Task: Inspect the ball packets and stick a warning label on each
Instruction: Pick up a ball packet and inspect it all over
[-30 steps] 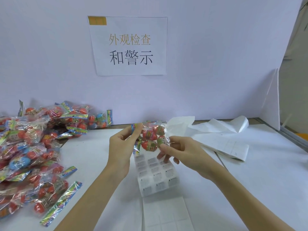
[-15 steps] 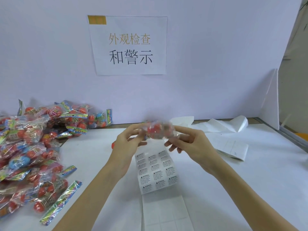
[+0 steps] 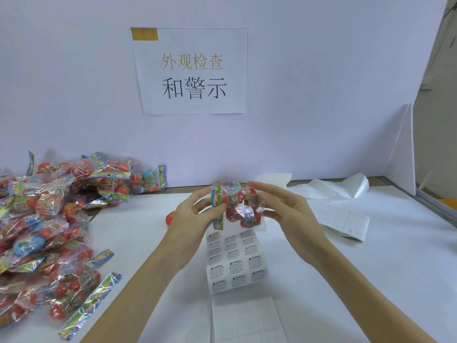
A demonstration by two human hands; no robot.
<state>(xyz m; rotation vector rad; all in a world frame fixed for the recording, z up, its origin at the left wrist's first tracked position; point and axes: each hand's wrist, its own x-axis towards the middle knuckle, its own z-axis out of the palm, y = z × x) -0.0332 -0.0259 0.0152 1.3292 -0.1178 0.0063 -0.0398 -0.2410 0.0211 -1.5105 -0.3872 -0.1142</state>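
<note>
Both hands are holding one packet [image 3: 237, 206] up in the air over the middle of the surface [image 3: 371, 280], above the far end of the label sheet [image 3: 235, 266].

Left hand [image 3: 195, 214] is pinching the packet's coloured header strip [image 3: 217, 206] between thumb and fingers. Right hand [image 3: 286, 211] is steadying the opposite clear end; its fingers are fairly straight and reaching over the top, thumb is underneath, so it's a light hold more than a grip.

Packet's long axis is running left-right between the two hands, header strip standing roughly upright at the left end. The red balls are showing through the film facing the camera. Reads as the inspect step; can't tell if a label is on this packet yet.

Key relation: the label sheet is lying flat directly below the packet and toward the near edge, printed rows nearest the hands, peeled blank backing running on to the near edge. Right hand looks freer to drop down and peel, since the left has the firmer hold on the packet.

Pile of packets [image 3: 44, 231] is sitting along the left edge, well apart from the hands. One loose red ball [image 3: 170, 217] is on the surface just left of the left wrist. Spent backing paper [image 3: 343, 219] is lying toward the far right corner.
</note>
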